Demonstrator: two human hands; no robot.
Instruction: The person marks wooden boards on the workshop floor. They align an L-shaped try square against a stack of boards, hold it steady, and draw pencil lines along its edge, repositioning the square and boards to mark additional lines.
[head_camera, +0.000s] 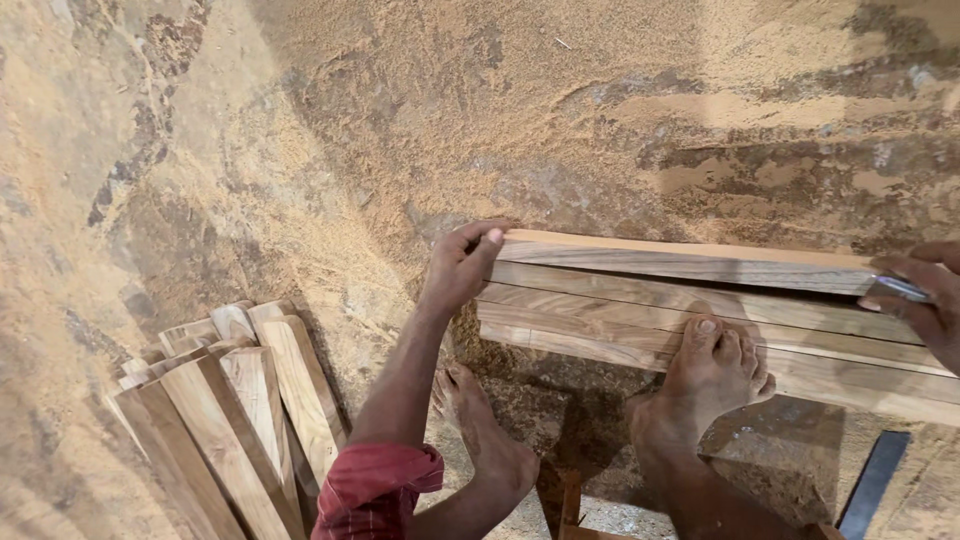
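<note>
I see a sawdust-covered floor (300, 150) filling nearly the whole head view, tan and mottled with darker patches. On it, to the right of centre, lies a stack of long wooden planks (700, 320), side by side and stepped, running from the middle out past the right edge. A top plank (680, 262) stands on edge along the far side of that stack, pale along its upper face. At lower left a second pile of shorter, round-ended wooden slats (240, 400) fans out, well apart from the planks.

My right foot (712, 365) rests flat on the stack, toes over the nearer planks; my left foot (480, 425) is on the floor just beside the stack's left end. A dark flat bar (873, 480) lies at lower right.

My left hand (462, 265) grips the left end of the top plank, fingers curled over its corner. My right hand (925, 300) sits at the plank's right end, closed around a small metal tool (900, 289) that touches the wood; I cannot tell what kind.
</note>
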